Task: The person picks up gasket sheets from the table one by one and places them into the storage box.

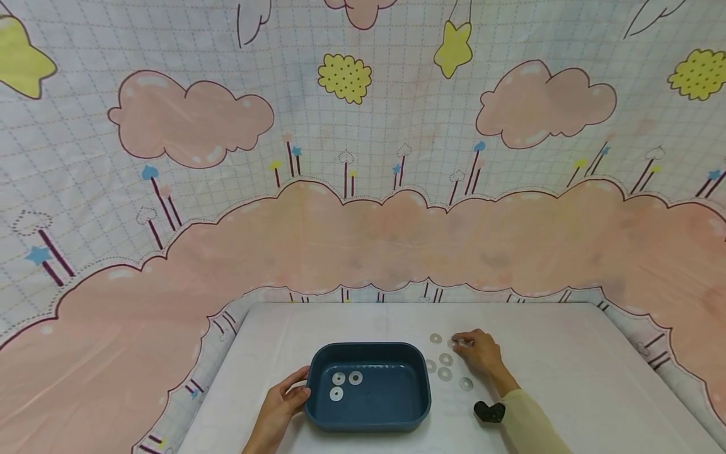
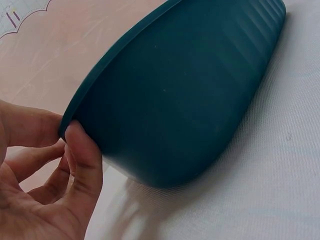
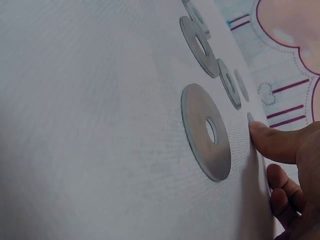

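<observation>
A dark blue rectangular plastic basin [image 1: 391, 397] stands on the white table, with three flat metal washers lying inside toward its left, one of them a front washer [image 1: 336, 393]. My left hand [image 1: 283, 398] pinches the basin's left rim; in the left wrist view the thumb presses the outer wall just under the lip. To the right of the basin, my right hand [image 1: 481, 353] has its thumb and finger at the edges of a metal washer [image 1: 451, 343] on the table. In the right wrist view the thumb covers part of that washer, its far side hidden.
Several more washers lie loose between the basin and my right hand, the nearest washer [image 3: 206, 132] large in the right wrist view. A black strapped device [image 1: 489, 412] sits at the right wrist by the sleeve. A cloud-patterned cloth [image 1: 363, 246] hangs behind the table.
</observation>
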`<state>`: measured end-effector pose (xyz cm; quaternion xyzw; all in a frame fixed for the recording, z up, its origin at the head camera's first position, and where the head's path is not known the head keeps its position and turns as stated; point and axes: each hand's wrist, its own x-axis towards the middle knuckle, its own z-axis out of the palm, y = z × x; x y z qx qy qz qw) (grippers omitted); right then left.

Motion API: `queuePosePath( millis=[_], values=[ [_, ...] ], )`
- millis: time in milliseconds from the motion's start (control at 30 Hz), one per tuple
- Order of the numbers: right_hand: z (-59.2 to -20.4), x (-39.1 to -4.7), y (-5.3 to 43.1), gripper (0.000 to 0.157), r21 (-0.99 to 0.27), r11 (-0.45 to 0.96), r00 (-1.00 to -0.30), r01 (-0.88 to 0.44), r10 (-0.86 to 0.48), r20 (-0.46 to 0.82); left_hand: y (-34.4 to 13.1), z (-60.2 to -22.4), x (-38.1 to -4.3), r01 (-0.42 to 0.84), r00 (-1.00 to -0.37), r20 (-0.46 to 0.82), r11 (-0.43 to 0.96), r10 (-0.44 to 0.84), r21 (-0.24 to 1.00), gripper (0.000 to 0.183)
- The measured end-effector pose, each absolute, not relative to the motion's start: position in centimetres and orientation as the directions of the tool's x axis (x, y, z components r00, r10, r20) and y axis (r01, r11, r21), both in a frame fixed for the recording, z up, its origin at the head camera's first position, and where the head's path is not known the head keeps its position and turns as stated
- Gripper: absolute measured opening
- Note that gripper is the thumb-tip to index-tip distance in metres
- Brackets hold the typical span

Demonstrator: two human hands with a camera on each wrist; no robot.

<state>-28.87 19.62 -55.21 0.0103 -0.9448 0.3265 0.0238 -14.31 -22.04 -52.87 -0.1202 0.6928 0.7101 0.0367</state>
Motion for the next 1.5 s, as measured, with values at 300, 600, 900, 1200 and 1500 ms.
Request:
queuePosePath(
  millis=[300,600,900,1200,1500],
  values=[
    [-55.2,-29.0,19.9,0.020,-0.658,0.753,-1.000,-0.006,0.003,0.012,-22.1,-53.0,-14.3,-0.213,-0.970,-0.216,-0.040,-0.115,0.976,0.055],
    [-55.0,-28.1,20.2,0.015,-0.705,0.709,-0.997,-0.027,0.027,0.066,-22.1,-53.0,-14.3,-0.212,-0.972,-0.216,-0.044,-0.096,0.976,0.056],
    [-54.8,-27.2,21.1,0.012,-0.718,0.695,-0.994,-0.038,0.046,0.097,-22.0,-52.8,-14.3,-0.221,-0.968,-0.224,-0.035,-0.113,0.975,0.056],
    [-53.7,-26.2,21.2,0.015,-0.774,0.633,-0.993,-0.021,0.074,0.087,-22.0,-52.8,-14.3,-0.218,-0.969,-0.221,-0.034,-0.115,0.975,0.056],
    [-52.4,-25.2,20.8,0.017,-0.816,0.578,-0.994,-0.016,0.077,0.073,-22.1,-52.8,-14.2,-0.215,-0.969,-0.218,-0.039,-0.119,0.976,0.054]
  ],
)
